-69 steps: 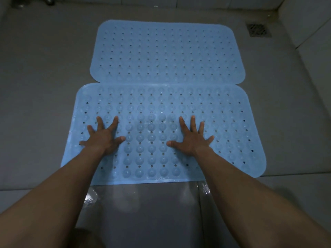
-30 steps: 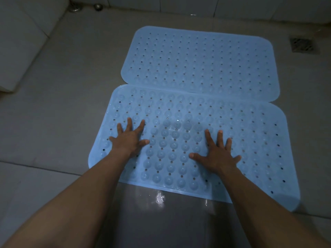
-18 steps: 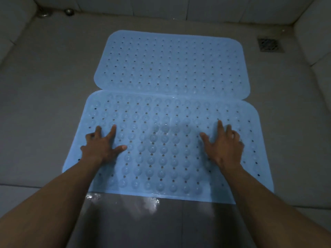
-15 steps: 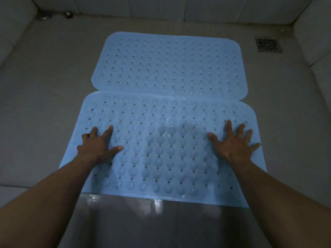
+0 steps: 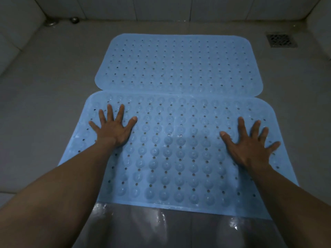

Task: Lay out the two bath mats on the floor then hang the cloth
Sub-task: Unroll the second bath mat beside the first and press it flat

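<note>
Two light blue rubber bath mats with holes and suction bumps lie flat on the grey tiled floor. The far mat [image 5: 179, 61] touches the near mat [image 5: 179, 151] along their long edges, the near one slightly overlapping. My left hand [image 5: 113, 128] presses palm-down on the near mat's left part, fingers spread. My right hand [image 5: 248, 144] presses palm-down near its right edge, fingers spread. Neither hand holds anything. No cloth is in view.
A floor drain grate [image 5: 281, 40] sits at the back right. Two small metal fittings [image 5: 74, 19] stand at the back left by the tiled wall. A wet, glossy darker strip [image 5: 170, 228] runs along the near mat's front edge.
Both hands slid outward across the near mat, from its middle toward its left and right sides. The left hand also moved farther up the mat. The mats stay flat.
</note>
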Action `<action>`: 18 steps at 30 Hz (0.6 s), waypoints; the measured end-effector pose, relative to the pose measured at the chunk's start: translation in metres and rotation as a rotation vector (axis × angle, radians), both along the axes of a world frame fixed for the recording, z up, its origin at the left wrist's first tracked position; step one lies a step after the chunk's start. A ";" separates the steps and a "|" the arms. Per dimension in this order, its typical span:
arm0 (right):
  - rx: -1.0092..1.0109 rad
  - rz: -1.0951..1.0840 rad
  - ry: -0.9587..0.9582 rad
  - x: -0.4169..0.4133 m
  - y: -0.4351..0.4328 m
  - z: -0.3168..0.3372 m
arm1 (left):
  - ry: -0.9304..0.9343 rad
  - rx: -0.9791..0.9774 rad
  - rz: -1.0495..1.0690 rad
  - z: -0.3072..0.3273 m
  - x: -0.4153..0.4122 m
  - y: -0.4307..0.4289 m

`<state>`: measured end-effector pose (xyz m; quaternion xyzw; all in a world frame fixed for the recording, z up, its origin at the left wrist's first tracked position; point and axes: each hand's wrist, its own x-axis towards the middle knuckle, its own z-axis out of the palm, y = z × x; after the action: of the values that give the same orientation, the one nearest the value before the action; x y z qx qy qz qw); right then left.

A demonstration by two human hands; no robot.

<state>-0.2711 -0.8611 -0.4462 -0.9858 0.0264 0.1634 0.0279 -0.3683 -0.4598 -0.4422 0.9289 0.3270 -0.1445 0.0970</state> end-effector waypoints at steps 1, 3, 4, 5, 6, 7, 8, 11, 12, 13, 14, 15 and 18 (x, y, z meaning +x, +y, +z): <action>0.003 0.001 0.008 0.000 0.000 0.000 | 0.000 0.001 0.005 0.002 0.000 -0.001; 0.008 0.001 0.014 0.000 0.000 0.001 | -0.003 0.003 0.012 0.002 0.000 -0.002; 0.008 0.004 0.015 0.000 0.001 0.002 | -0.009 0.003 0.016 0.002 0.000 -0.002; 0.008 0.008 0.017 0.001 0.002 0.002 | -0.012 0.003 0.018 0.002 -0.001 -0.001; 0.008 0.012 0.018 0.002 0.003 0.003 | -0.012 0.001 0.021 0.002 -0.002 0.001; 0.007 0.015 0.015 0.002 0.005 0.003 | -0.009 -0.001 0.024 0.001 -0.002 0.002; 0.006 0.016 0.013 0.002 0.005 0.003 | -0.004 -0.004 0.025 0.002 -0.002 0.003; 0.010 0.016 0.019 0.001 0.008 0.004 | 0.010 -0.004 0.019 0.003 -0.002 0.006; 0.002 0.011 0.023 0.001 0.009 0.005 | 0.014 -0.003 0.015 0.003 -0.002 0.006; -0.008 0.001 0.029 0.000 0.010 0.005 | 0.017 -0.002 0.012 0.001 -0.002 0.006; -0.015 -0.012 0.034 0.000 0.014 0.005 | 0.017 0.000 0.012 0.001 -0.001 0.006; -0.018 -0.020 0.032 -0.001 0.018 0.005 | 0.013 0.005 0.010 0.001 0.000 0.005; 0.037 0.039 -0.013 -0.011 0.047 0.006 | -0.074 0.050 -0.101 0.006 0.003 -0.012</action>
<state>-0.2819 -0.8143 -0.4402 -0.9865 0.0039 0.1581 0.0433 -0.3654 -0.4714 -0.4358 0.9510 0.2794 -0.1068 0.0785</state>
